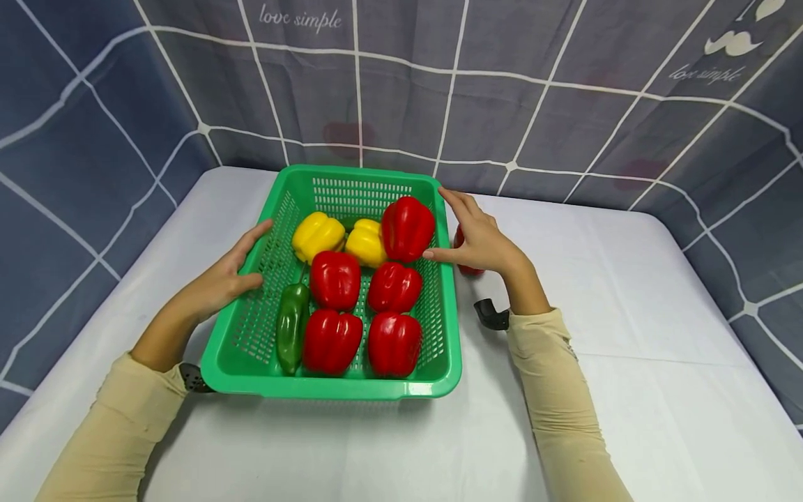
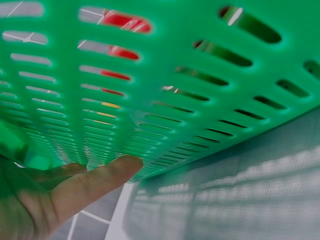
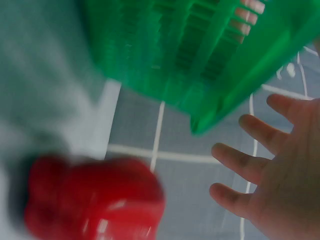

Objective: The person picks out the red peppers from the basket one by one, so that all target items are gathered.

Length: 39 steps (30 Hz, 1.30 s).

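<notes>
A green plastic basket (image 1: 332,389) with slotted walls holds several red bell peppers (image 1: 335,280), two yellow bell peppers (image 1: 318,236) and a long green chili pepper (image 1: 292,328). My left hand (image 1: 216,286) grips the basket's left rim, its thumb over the inside and other fingers along the outer wall, as the left wrist view shows. At the right rim my right hand (image 1: 479,240) is spread, thumb reaching over the edge; in the right wrist view its fingers stand apart from the basket. Under that hand, partly hidden, another red bell pepper (image 3: 100,200) lies outside the basket.
A white cloth (image 1: 627,307) covers the table. Grey curtains (image 1: 401,97) with white grid lines hang behind and at both sides, close to the basket's far edge. Black camera mounts (image 1: 491,315) sit at both wrists.
</notes>
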Motion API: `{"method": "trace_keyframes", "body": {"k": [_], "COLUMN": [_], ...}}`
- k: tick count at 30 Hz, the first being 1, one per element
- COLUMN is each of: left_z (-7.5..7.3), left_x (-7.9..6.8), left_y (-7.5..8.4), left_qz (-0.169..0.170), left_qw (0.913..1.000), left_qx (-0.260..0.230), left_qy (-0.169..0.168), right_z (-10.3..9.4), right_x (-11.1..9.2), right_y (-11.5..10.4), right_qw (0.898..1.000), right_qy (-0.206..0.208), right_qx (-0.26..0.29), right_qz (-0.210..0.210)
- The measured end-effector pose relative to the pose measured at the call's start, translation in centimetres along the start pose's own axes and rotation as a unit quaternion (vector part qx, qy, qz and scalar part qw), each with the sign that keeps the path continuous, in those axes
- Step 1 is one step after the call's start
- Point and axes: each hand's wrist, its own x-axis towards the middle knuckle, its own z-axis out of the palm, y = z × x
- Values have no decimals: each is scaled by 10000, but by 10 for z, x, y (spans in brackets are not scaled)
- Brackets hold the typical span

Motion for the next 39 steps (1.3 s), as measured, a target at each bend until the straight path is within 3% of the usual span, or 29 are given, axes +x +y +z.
{"method": "trace_keyframes", "body": {"k": [9, 27, 39], "left_z": [-1, -1, 0], "left_x": [-1, 1, 0], "left_y": [1, 3, 1], "left_qz": [-101, -86, -6], "left_qw": [9998, 9995, 9994], "left_qx": [-186, -305, -349], "left_qy": [-37, -67, -77], "right_z": [12, 16, 17], "right_x": [12, 14, 16], "right_y": [-23, -25, -28], "right_qw": [9997, 9981, 9981], "right_qy": [-104, -535, -500], "right_qx": [-42, -178, -304], "right_qz": [-238, 267, 166]}}
